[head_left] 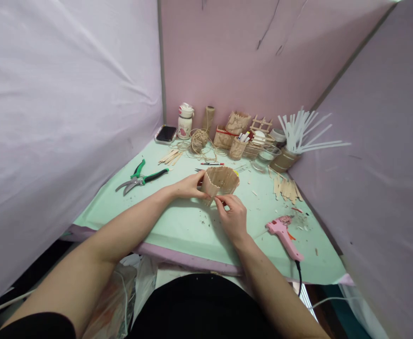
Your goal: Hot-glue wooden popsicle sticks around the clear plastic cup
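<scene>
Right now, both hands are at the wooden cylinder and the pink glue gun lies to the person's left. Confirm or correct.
Wrong side: the head view shows the pink glue gun to the person's right. The left hand and right hand are at the wooden cylinder.

A mint-green table (185, 228) is edged in purple cloth (192, 259) and enclosed by a pale lilac left sheet (68, 94), a greyer right sheet (379, 117) and a pink back wall (223, 61); the left sheet is lit brightest

You get soft light, brightest on the left cloth (68, 70), faint shadows on the table (171, 228) near your right hand (233, 216), and wide-angle stretching toward the edges.
</scene>
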Demonstrator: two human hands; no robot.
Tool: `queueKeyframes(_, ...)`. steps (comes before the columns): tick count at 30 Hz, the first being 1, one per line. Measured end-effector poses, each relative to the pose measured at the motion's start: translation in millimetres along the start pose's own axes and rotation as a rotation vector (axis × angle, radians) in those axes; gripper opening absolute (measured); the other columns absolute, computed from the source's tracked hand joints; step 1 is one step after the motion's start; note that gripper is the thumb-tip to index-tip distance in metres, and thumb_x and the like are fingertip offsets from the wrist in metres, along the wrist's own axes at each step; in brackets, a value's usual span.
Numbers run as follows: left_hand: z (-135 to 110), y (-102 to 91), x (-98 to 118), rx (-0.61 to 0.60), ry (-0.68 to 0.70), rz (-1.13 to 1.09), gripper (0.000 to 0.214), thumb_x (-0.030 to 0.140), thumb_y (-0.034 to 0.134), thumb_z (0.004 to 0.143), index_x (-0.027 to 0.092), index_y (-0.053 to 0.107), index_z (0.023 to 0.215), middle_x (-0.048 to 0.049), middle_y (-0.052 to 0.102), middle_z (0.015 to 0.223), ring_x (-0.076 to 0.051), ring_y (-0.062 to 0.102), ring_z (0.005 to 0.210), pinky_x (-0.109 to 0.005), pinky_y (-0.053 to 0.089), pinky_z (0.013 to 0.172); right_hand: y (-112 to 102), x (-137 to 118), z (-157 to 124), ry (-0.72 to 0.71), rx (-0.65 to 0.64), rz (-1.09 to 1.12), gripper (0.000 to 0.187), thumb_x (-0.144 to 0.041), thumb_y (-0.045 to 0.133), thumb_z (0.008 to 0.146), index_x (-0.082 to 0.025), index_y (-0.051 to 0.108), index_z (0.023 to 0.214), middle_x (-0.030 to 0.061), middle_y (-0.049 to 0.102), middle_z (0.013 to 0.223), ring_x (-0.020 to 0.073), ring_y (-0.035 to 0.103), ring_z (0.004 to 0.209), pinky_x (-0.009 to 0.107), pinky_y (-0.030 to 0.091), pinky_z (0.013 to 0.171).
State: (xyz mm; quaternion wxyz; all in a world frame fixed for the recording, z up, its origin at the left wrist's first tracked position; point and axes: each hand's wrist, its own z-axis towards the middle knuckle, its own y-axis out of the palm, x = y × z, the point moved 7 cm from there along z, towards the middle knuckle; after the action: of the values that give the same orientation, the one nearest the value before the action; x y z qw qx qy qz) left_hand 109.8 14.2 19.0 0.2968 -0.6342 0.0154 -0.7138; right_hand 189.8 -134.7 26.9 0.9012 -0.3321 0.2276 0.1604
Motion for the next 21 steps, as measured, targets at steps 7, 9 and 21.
queueKeyframes(7,0.9,-0.1,-2.6,0.014,-0.009,0.041,0.068,0.036,0.086,0.061,0.017,0.051,0.116,-0.0104,0.064,0.114,-0.029,0.063,0.108,-0.044,0.052,0.093,5.4,4.4,1.6,0.044,0.001,0.001,0.021,-0.026,0.057,0.09,-0.02,0.066,0.072,0.0021,0.065,0.067,0.0153,0.055,0.065,0.029,0.044,0.066)
queueKeyframes(9,0.8,-0.8,-2.4,0.025,0.003,0.037,0.068,0.037,0.087,0.06,0.018,0.052,0.116,-0.0096,0.065,0.112,-0.029,0.063,0.107,-0.045,0.052,0.093,6.2,5.1,2.2,0.056,-0.005,0.006,0.022,-0.026,0.056,0.09,-0.02,0.066,0.072,0.0018,0.065,0.067,0.015,0.055,0.064,0.028,0.043,0.066)
queueKeyframes(21,2.3,-0.1,-6.1,0.017,-0.018,0.052,0.069,0.037,0.087,0.06,0.016,0.051,0.115,-0.0117,0.063,0.114,-0.03,0.062,0.108,-0.046,0.052,0.092,9.9,9.7,1.0,0.134,-0.052,0.029,0.023,-0.028,0.055,0.09,-0.019,0.066,0.072,0.0028,0.067,0.069,0.0151,0.057,0.066,0.027,0.045,0.066)
